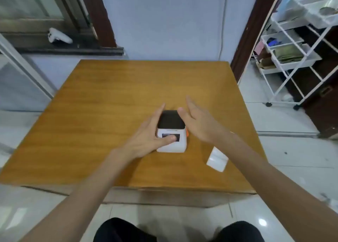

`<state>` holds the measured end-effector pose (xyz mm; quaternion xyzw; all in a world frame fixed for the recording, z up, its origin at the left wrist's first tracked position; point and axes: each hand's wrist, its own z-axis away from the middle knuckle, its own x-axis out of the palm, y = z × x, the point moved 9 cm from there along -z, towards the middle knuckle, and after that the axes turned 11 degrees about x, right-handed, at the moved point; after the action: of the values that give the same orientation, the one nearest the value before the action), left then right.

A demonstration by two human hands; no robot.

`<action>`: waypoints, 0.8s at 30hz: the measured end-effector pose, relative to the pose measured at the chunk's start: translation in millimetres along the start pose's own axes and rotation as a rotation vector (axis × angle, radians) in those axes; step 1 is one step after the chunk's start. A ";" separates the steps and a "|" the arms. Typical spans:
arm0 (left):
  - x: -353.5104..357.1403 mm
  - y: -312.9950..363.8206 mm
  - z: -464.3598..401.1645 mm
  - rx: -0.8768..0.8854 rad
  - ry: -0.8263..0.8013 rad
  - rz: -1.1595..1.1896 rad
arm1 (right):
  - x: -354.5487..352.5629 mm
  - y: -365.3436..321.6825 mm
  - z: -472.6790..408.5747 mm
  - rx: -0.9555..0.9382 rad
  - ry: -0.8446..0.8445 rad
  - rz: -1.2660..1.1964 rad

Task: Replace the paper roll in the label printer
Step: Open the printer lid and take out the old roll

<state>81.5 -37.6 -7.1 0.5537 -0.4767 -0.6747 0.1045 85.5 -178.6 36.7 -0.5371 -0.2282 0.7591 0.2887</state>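
- left hand (146, 135) clamped on label printer (172, 132): thumb pressed on the small dark front panel, fingers running up the printer's left side, tips reaching the far-left corner of the black lid
- right hand (199, 121) spread open, fingers apart and straight, palm facing the printer's right side; thumb tip at the lid's right far corner, contact unclear from this angle, looks just beside or barely touching
- label printer is a white body with black lid on top, lid appears closed; small orange part shows on its right side, partly hidden by the right hand
- printer sits upright on wooden table (109, 104), roughly central, a bit toward the near edge
- paper roll (217, 158) lies on the table right of the printer and nearer the person, apart from it, under the right forearm; white, blurred, cannot tell if wrapped
- both forearms bare, reaching in from the near edge toward the printer
- dark-clothed knees visible nearer than the printer, below the table's near edge
- white shelf rack (296, 58) on wheels far right of the printer, off the table, on tiled floor
- white handheld object (59, 37) on a window ledge far left beyond the printer, too small to identify
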 end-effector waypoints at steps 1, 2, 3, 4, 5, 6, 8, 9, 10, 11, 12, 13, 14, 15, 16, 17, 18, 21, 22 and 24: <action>1.4 2.4 1.5 0.031 0.009 0.012 | 6.5 2.2 -0.1 0.015 -0.012 -0.011; 3.2 -0.1 1.9 0.044 0.020 -0.020 | 13.2 7.1 -1.5 0.031 -0.015 -0.014; 4.8 -3.8 4.0 0.050 0.026 -0.048 | 20.5 10.4 -3.1 0.043 -0.009 -0.026; 6.3 -7.1 7.6 0.059 0.029 -0.066 | 27.4 11.1 -1.1 0.053 -0.005 -0.037; 7.6 -7.0 11.5 0.078 0.038 -0.081 | 32.4 13.2 1.3 0.050 0.011 -0.064; 9.5 -5.6 15.9 0.096 0.048 -0.088 | 35.7 14.6 6.2 0.054 0.025 -0.093; 12.2 -4.7 32.9 0.121 0.081 -0.091 | 41.7 17.9 23.6 0.042 0.063 -0.181; 12.7 -3.9 42.5 0.113 0.092 -0.086 | 45.5 19.0 33.8 0.031 0.075 -0.238; 13.8 -3.7 51.8 0.099 0.094 -0.077 | 49.9 21.9 44.1 0.023 0.086 -0.289; 16.4 -3.2 60.1 0.087 0.093 -0.071 | 53.9 24.3 53.8 0.013 0.096 -0.324; 18.0 -1.2 69.6 0.088 0.096 -0.065 | 58.3 24.2 65.3 -0.002 0.101 -0.342; 18.7 2.0 78.0 0.095 0.100 -0.058 | 61.7 23.1 74.8 -0.019 0.104 -0.357; 18.8 4.7 83.9 0.099 0.108 -0.054 | 64.2 24.5 80.1 -0.026 0.105 -0.374; 17.9 7.1 87.6 0.093 0.117 -0.058 | 65.5 26.5 82.9 -0.031 0.110 -0.394; 17.4 7.4 88.5 0.081 0.122 -0.064 | 66.9 30.2 82.6 -0.037 0.111 -0.407; 17.1 8.5 88.7 0.066 0.123 -0.073 | 66.9 33.9 82.5 -0.042 0.113 -0.424; 17.1 9.4 88.9 0.055 0.122 -0.081 | 67.0 38.8 81.5 -0.040 0.115 -0.433; 14.9 11.0 87.8 0.037 0.121 -0.097 | 65.4 46.3 78.1 -0.072 0.120 -0.408; 14.2 10.4 87.2 0.034 0.123 -0.101 | 64.5 47.0 77.4 -0.088 0.119 -0.394; 13.8 8.8 86.6 0.031 0.127 -0.107 | 64.9 47.6 76.7 -0.127 0.099 -0.407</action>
<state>-0.3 -5.8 -15.2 0.6216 -0.4491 -0.6356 0.0897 -13.0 -171.7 -14.4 -0.5337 -0.3650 0.6419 0.4123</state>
